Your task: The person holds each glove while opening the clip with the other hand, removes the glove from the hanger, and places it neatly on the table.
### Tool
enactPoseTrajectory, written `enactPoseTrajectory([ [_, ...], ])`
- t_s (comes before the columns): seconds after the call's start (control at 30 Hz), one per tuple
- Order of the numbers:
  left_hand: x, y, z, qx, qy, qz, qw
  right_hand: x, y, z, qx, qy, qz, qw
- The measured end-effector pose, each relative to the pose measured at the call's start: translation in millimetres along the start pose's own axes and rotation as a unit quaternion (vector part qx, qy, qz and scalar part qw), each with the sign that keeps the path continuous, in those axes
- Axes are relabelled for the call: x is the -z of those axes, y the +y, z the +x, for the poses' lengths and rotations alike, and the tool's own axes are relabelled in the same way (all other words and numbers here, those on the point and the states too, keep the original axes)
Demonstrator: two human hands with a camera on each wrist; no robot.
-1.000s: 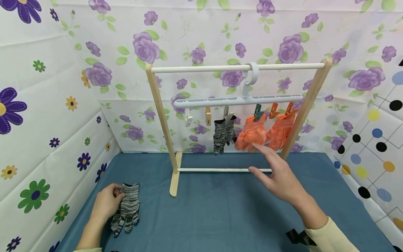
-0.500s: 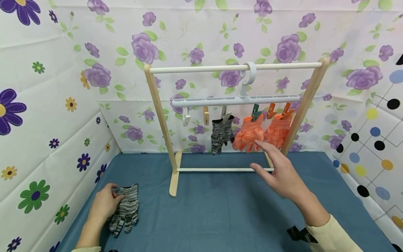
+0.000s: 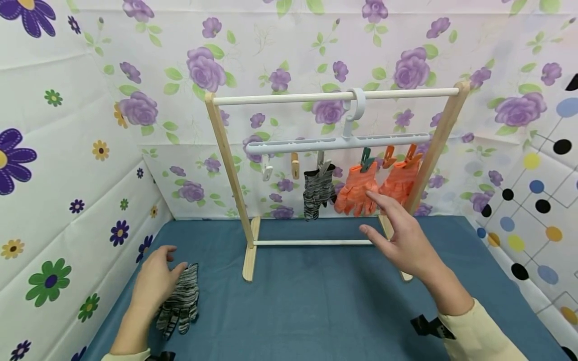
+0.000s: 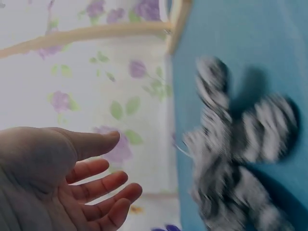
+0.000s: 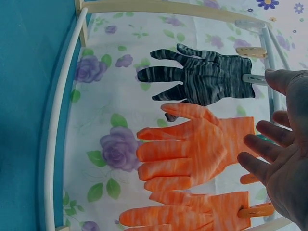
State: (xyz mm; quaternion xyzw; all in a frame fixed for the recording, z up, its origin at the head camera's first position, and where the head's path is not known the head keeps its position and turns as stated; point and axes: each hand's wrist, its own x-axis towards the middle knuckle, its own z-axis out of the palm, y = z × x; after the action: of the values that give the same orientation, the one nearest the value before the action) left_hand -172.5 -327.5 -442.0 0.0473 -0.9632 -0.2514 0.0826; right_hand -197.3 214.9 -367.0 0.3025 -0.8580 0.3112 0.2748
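A black-and-grey striped knit glove [image 3: 185, 301] lies on the blue cloth at the left. My left hand [image 3: 155, 278] hovers over its cuff with fingers loosely bent; the left wrist view shows the hand [image 4: 86, 178] apart from the glove [image 4: 226, 154]. My right hand [image 3: 408, 240] is held in front of the rack, fingers spread and holding nothing. Behind its fingertips hang two orange gloves [image 3: 358, 190], and left of them a second striped glove [image 3: 317, 193], all clipped by their cuffs. The right wrist view shows the striped one [image 5: 216, 77] fingers-down from its clip.
A wooden rack with a white top rod [image 3: 280, 99] carries a white hanger [image 3: 298, 146]. A white clip [image 3: 266, 169] and a tan clip [image 3: 295, 166] hang from it without gloves. Flower-printed cloth walls [image 3: 262, 50] enclose the back and sides.
My left hand has let go of the striped glove's cuff and lifted, its thumb and fingers parting. The glove stays on the cloth. The right hand has barely moved.
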Motion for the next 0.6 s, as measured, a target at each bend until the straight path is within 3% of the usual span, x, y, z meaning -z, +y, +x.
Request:
enactPoseTrajectory([
  [0.3,4.2,56.5,-0.2,-0.061,0.052,-0.061,0.9949,4.0,-2.1,11.2,0.009,0.005,0.000,1.000],
  [0.6,1.3,115.1,5.7,-0.106,0.082,-0.130,0.9824,4.4,-7.2,26.5,0.011,0.012,0.008,1.000],
])
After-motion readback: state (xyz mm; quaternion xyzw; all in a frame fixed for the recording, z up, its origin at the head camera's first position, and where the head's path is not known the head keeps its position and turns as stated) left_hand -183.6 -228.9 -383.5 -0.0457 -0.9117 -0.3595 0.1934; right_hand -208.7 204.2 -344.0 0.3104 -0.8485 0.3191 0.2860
